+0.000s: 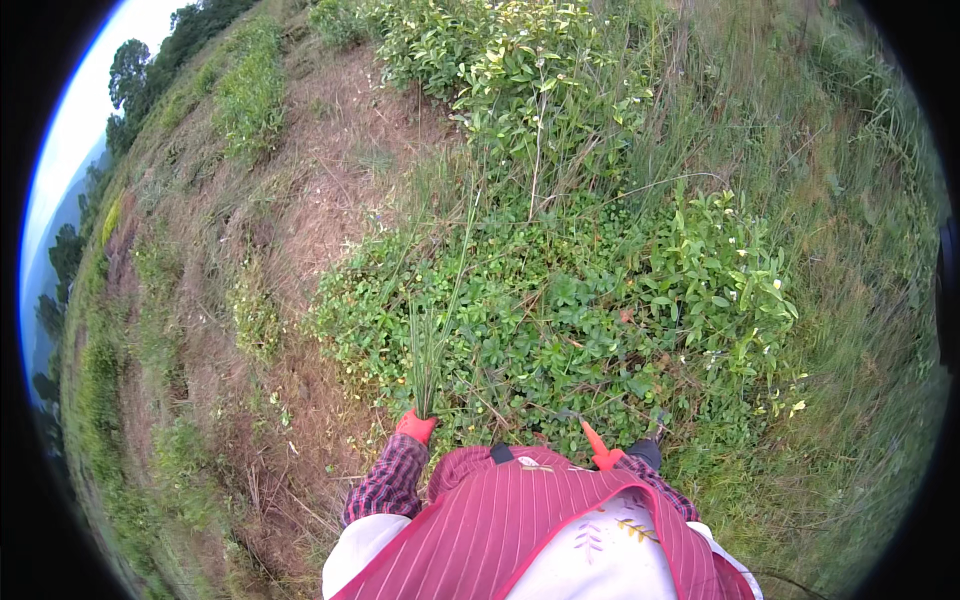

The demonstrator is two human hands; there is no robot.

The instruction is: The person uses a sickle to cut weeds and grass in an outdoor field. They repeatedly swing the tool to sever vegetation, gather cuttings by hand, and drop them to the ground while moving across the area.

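My left hand (416, 427), in a red glove, is closed around a bunch of long green grass stalks (425, 367) that stand up from it over the low leafy plants. My right hand (606, 457), also in a red glove, grips the orange handle (592, 436) of a small hand tool, whose dark metal head (570, 415) lies partly among the leaves; its exact kind cannot be told. Green leafy ground plants (555, 322) spread in front of both hands. Part of my right hand is hidden by the striped red apron (510, 517).
A tall leafy bush (525, 75) with bare stems stands ahead, and a smaller bush (720, 277) to the right. Bare reddish soil (330, 187) slopes on the left. Tall grass (840, 300) covers the right side. A dark shoe (646, 450) shows beside my right hand.
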